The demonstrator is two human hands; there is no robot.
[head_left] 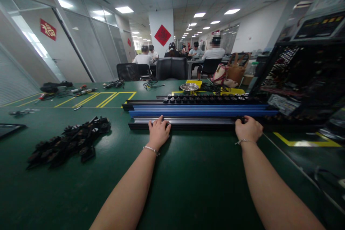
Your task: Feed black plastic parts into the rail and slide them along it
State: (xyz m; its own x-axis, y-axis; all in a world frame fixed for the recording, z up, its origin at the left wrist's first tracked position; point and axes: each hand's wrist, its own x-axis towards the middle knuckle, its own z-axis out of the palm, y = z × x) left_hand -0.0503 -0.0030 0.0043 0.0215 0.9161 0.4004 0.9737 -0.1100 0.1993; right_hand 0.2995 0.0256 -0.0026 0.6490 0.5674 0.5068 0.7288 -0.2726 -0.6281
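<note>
A long black rail with a silver channel (199, 120) lies across the green table (194, 172). My left hand (159, 131) rests on its left part, fingers apart, with a small dark piece partly hidden at the fingertips. At the rail's right part, my right hand (248, 128) has its fingers closed around a small black piece (242, 119). Directly behind lies a blue rail (202, 110). Farther back, a row of black parts with shiny round tops (183, 99) runs along another black rail.
A pile of black parts (72, 142) lies at left. A metal bowl (189, 87) and yellow trays (232, 91) stand behind the rails. Tools (83, 90) lie at the back left. An open machine frame (296, 68) stands at right. Several people sit in the background.
</note>
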